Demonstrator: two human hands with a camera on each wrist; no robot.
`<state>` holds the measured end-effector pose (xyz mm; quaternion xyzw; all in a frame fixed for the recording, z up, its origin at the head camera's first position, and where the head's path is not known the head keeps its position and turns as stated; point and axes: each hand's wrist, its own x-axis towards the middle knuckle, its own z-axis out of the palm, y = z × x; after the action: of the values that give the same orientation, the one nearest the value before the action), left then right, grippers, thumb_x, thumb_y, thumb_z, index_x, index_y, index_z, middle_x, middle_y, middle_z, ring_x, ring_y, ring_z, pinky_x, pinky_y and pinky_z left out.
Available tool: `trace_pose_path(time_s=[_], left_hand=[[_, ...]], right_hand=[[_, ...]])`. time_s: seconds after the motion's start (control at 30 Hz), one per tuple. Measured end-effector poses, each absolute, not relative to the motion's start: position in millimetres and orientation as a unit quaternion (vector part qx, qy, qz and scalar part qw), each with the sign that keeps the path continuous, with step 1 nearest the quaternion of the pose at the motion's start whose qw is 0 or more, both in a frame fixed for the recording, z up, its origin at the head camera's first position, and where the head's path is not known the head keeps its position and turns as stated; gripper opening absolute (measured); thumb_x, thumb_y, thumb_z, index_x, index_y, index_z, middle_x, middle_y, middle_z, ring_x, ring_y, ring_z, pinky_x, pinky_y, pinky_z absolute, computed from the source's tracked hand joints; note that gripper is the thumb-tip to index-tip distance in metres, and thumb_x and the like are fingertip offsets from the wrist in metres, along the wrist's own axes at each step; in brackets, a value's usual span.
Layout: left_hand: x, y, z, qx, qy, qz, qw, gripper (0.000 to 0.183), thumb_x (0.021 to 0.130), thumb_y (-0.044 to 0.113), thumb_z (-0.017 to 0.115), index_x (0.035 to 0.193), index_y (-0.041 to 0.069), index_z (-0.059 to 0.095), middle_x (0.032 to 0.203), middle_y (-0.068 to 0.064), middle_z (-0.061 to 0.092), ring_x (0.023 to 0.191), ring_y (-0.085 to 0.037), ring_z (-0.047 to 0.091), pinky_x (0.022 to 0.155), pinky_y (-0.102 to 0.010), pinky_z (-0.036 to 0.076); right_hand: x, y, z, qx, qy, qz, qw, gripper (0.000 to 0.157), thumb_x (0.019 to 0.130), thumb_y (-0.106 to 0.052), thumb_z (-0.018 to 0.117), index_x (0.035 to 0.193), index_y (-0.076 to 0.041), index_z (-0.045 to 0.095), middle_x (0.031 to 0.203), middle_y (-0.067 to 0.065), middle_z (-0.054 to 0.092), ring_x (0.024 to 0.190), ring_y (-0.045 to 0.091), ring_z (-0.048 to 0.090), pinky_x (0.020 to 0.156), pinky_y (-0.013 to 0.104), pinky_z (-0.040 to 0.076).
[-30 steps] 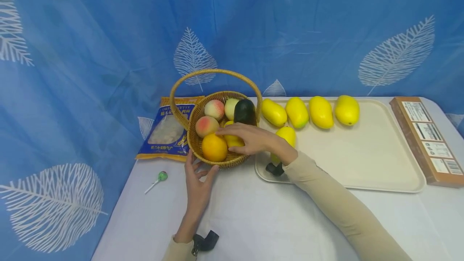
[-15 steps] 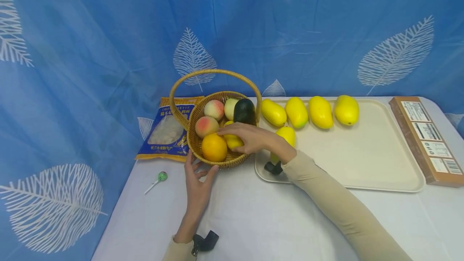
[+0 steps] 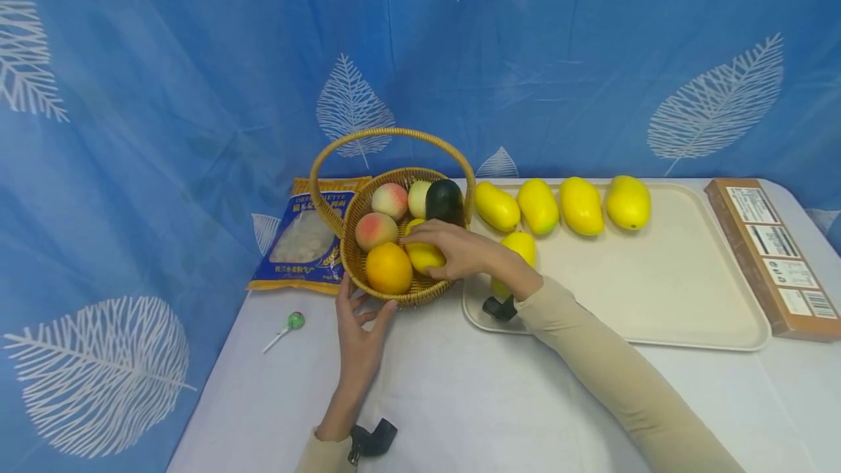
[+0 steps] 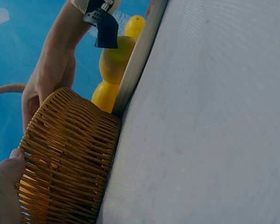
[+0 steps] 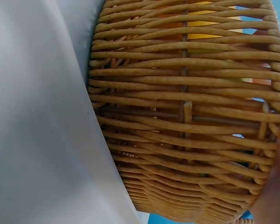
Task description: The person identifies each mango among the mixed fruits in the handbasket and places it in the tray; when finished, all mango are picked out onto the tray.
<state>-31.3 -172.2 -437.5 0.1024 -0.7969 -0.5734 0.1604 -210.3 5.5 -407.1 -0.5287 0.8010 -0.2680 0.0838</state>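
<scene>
A wicker basket [image 3: 388, 300] with a tall handle holds an orange [image 3: 389, 268], two peaches [image 3: 377, 231], a pale green round fruit [image 3: 418, 198], a dark green oval fruit [image 3: 444, 201] and a yellow mango [image 3: 425, 258]. My right hand [image 3: 460, 248] reaches over the basket's right rim, its fingers and thumb around the mango; the fingertips are partly hidden. At the near left side, my left hand [image 3: 361, 338] holds the basket, thumb on the rim in the left wrist view. The wicker wall fills most of the right wrist view.
To the right lies a cream tray [image 3: 657, 290] with several yellow mangoes [image 3: 581, 205], one partly behind my right wrist. A brown box [image 3: 772, 258] stands beyond it. On the left are a blue pasta bag [image 3: 305, 239] and a lollipop [image 3: 296, 320]. A blue curtain [image 3: 525, 79] hangs behind.
My right hand's fingertips have shifted slightly right, away from the orange, and more of the mango shows. My left hand stays on the basket, which has not visibly moved.
</scene>
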Motion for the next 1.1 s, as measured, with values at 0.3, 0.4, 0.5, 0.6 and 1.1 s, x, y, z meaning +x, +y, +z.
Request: trace_pose_path(time_s=[0.3,0.4,0.5,0.6,1.1], left_hand=[[-29.4,-170.9,-433.3,0.091,-0.798,-0.570,0.172,0.086,0.092,0.016,0.069,0.156,0.004,0.012,0.152,-0.023,0.029,0.128,-0.032,0.045,0.095,-0.054,0.047],[-29.7,-170.8,-432.9,0.086,-0.798,-0.569,0.181,0.086,0.092,0.015,0.069,0.156,0.003,0.013,0.151,-0.024,0.030,0.127,-0.033,0.045,0.095,-0.055,0.047],[-30.2,-170.9,-433.1,0.085,-0.798,-0.569,0.181,0.086,0.092,0.015,0.069,0.156,0.003,0.013,0.151,-0.024,0.030,0.128,-0.034,0.045,0.095,-0.054,0.047],[-30.4,-170.9,-433.4,0.087,-0.798,-0.569,0.178,0.086,0.092,0.016,0.069,0.156,0.004,0.012,0.151,-0.024,0.030,0.128,-0.034,0.045,0.095,-0.055,0.047],[-29.8,-169.8,-430.8,0.080,-0.801,-0.565,0.181,0.086,0.092,0.014,0.069,0.156,0.003,0.012,0.151,-0.026,0.029,0.128,-0.036,0.045,0.094,-0.056,0.048]], right_hand=[[-204.5,15.8,-399.5,-0.519,0.782,-0.334,0.082,0.057,0.086,-0.020,0.072,0.138,-0.009,0.055,0.145,0.008,0.052,0.138,0.026,0.042,0.115,0.045,0.035],[-199.5,17.4,-395.0,-0.524,0.776,-0.343,0.070,0.055,0.086,-0.021,0.071,0.138,-0.010,0.056,0.145,0.007,0.052,0.138,0.025,0.042,0.116,0.045,0.034],[-194.9,17.8,-391.9,-0.534,0.768,-0.349,0.056,0.054,0.087,-0.022,0.071,0.138,-0.010,0.056,0.145,0.006,0.052,0.138,0.024,0.042,0.116,0.044,0.034],[-191.5,18.0,-390.2,-0.543,0.759,-0.357,0.045,0.053,0.087,-0.022,0.070,0.137,-0.008,0.056,0.144,0.005,0.052,0.138,0.023,0.041,0.117,0.043,0.033],[-187.0,30.3,-388.3,-0.553,0.755,-0.352,-0.014,0.049,0.085,-0.025,0.072,0.131,-0.011,0.062,0.152,0.012,0.042,0.141,0.033,0.034,0.116,0.052,0.030]])
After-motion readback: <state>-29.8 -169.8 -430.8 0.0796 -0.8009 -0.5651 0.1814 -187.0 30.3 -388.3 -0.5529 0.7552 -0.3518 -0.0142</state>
